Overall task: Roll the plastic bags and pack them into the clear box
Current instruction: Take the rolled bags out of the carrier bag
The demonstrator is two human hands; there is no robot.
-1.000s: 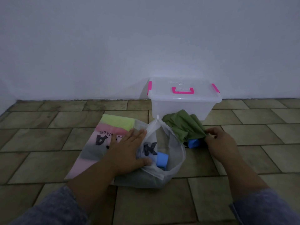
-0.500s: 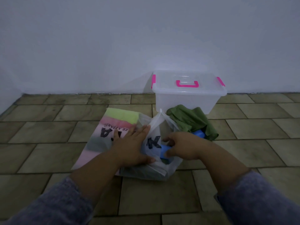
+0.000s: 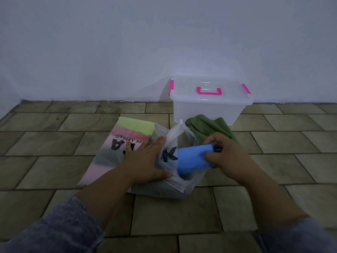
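R hand (image 3: 226, 156) grips 1 blue rolled bag (image 3: 191, 157) by its right end, roll partly inside the mouth of 1 translucent white bag (image 3: 171, 141). L hand (image 3: 145, 157) flat, fingers straight, pressing that bag down. Under it, 1 printed pink/yellow bag (image 3: 127, 132). 1 crumpled green bag (image 3: 209, 125) just in front of 1 clear box (image 3: 206, 110), lid on, by far wall. Bare tile floor (image 3: 273, 161) right and near.
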